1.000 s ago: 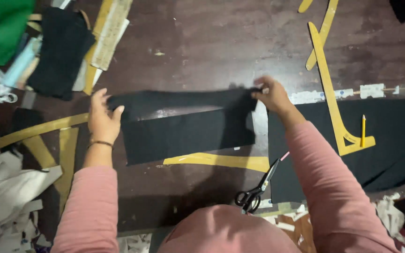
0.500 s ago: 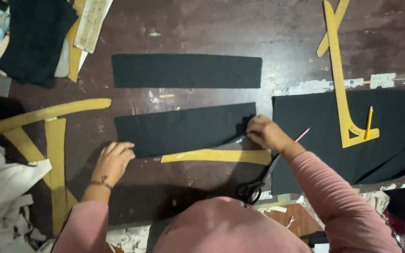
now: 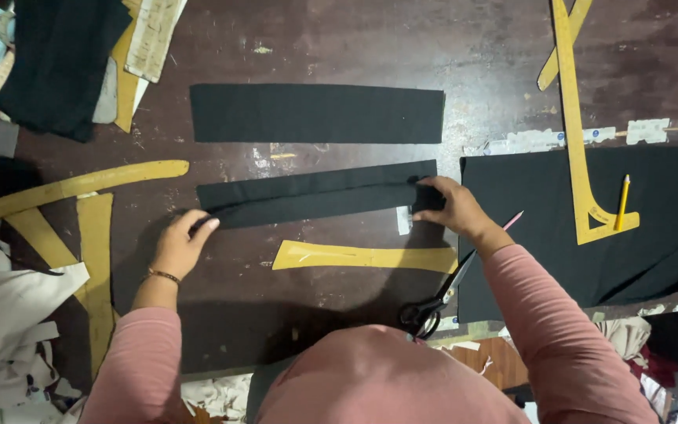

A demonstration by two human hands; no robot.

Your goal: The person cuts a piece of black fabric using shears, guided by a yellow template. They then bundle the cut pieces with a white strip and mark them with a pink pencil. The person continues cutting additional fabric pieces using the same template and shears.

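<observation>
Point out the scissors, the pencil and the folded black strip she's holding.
scissors (image 3: 425, 312): head view, on the black handles.
pencil (image 3: 623, 201): head view, mid-shaft.
folded black strip (image 3: 315, 200): head view, middle of the cloth between the hands.

Both hands grip the ends of a folded black strip (image 3: 315, 200) on the dark surface (image 3: 339, 47): left hand (image 3: 180, 243) at its left end, right hand (image 3: 453, 206) at its right. A second strip (image 3: 317, 113) lies flat above, a yellow template (image 3: 362, 256) just below, scissors (image 3: 433, 302) near the right arm.
</observation>
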